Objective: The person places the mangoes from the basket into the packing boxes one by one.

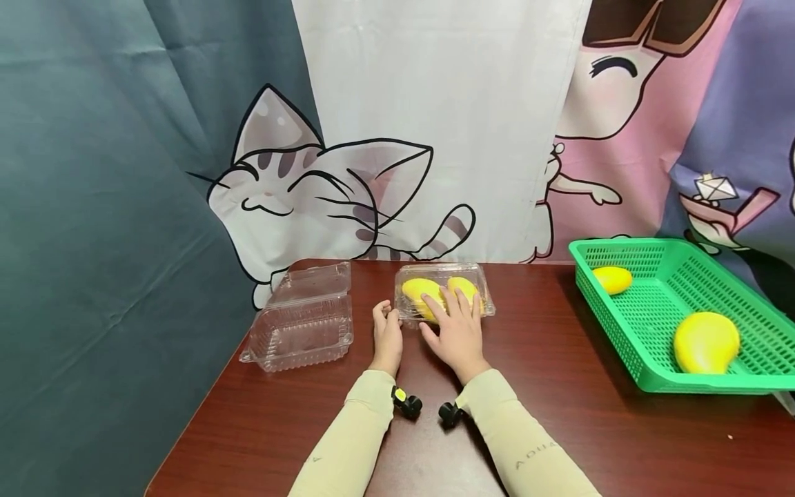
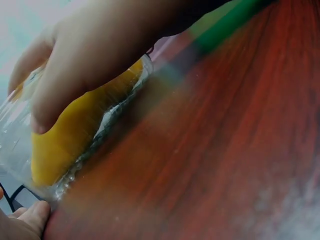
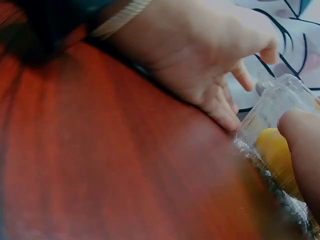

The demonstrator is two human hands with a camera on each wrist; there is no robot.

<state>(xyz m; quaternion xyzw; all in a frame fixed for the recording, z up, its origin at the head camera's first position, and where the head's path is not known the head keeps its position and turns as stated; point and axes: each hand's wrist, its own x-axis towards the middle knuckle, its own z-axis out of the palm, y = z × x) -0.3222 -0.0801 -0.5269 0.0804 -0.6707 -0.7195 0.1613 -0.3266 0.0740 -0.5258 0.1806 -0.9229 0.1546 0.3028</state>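
Note:
A clear plastic clamshell box [image 1: 481, 270] stands near the table's far edge with its lid down. Inside lie yellow mango-like fruits, one on the left [image 1: 419, 288] and one on the right [image 1: 461, 284], partly hidden by fingers. My right hand [image 1: 458, 338] rests on the lid with its fingers spread. Beside the front left corner is my left hand [image 1: 388, 339], its fingers loosely bent and touching the box's edge. In the left wrist view the right hand [image 2: 95, 55] lies over the box; the right wrist view shows the left hand [image 3: 200, 55] at the corner.
Another clear clamshell box [image 1: 304, 331] stands open on the left. At the right, a green plastic basket [image 1: 627, 338] holds a small yellow fruit [image 1: 613, 279] and a large rounded one [image 1: 707, 342]. A printed cloth [image 1: 447, 124] hangs behind the table.

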